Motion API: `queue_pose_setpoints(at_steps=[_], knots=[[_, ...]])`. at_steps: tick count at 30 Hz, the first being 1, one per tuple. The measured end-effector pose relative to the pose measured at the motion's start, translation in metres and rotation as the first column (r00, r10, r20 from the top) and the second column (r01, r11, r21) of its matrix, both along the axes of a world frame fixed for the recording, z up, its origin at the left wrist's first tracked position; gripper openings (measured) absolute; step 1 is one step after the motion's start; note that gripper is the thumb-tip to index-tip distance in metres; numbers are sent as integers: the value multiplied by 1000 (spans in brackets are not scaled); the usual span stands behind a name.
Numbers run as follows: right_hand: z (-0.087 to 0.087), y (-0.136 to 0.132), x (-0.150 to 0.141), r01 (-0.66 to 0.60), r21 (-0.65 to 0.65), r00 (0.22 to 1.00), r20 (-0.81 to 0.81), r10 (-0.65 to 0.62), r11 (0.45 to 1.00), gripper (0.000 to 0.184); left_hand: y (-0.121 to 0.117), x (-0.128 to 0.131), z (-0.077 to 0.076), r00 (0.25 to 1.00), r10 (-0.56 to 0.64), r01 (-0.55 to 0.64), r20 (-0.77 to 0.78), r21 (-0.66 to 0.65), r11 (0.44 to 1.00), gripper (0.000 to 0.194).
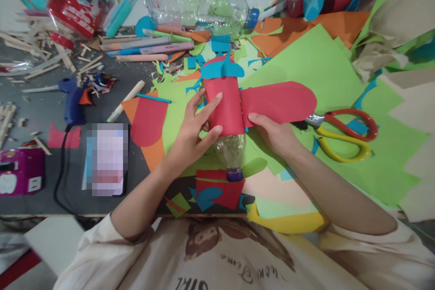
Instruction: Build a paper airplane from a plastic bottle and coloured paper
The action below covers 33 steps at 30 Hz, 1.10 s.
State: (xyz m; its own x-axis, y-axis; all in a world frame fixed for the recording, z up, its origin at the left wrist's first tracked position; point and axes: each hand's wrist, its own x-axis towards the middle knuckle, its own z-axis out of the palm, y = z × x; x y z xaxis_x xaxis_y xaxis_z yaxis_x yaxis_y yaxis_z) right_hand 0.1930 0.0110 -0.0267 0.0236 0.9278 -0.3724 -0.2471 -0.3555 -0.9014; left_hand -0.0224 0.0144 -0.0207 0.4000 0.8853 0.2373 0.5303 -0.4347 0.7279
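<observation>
By “GIRL” shirt (pixel 258 272), hands (pixel 193 130) on bottle (pixel 226 113), red flap (pixel 285 99)

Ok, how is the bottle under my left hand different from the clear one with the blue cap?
The bottle under your left hand is wrapped in red paper, while the clear bottle is bare. The wrapped one's purple cap points towards you; the clear one's blue cap points right. Both are capped and lie on their sides.

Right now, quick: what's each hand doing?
Left hand: open, fingers spread on the red-wrapped bottle.
Right hand: thumb on the rounded red paper flap; other fingers hidden, so grip can't be told.
</observation>
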Motion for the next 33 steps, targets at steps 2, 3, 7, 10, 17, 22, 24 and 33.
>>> queue_pose_setpoints(at_steps=[2,3,7,10,17,22,24,33], knots=[[0,0,0,-2,2,1000,18,2,1000,19,0,0,0,1000,3,-3,-3,-1,1000,56],[-1,0,0,-4,0,1000,26,4,1000,20,0,0,0,1000,3,-3,-4,1,1000,56],[-1,0,0,-12,14,999,39,12,1000,22,0,1,-2,1000,-1,1,0,4,1000,55],[1,0,0,-17,25,997,71,16,1000,22,0,1,-2,1000,-4,4,11,8,1000,54],[5,0,-3,19,23,992,122,-22,1000,24,0,1,0,1000,1,-1,-11,-16,1000,56],[5,0,-4,29,51,991,129,-36,998,26,1,1,-2,1000,-19,19,23,3,1000,55],[5,0,-4,32,56,990,139,-40,998,26,1,0,-3,999,-27,27,30,7,1000,55],[9,0,-6,6,73,982,188,-20,997,24,1,1,-1,1000,-31,31,-2,1,1000,56]])
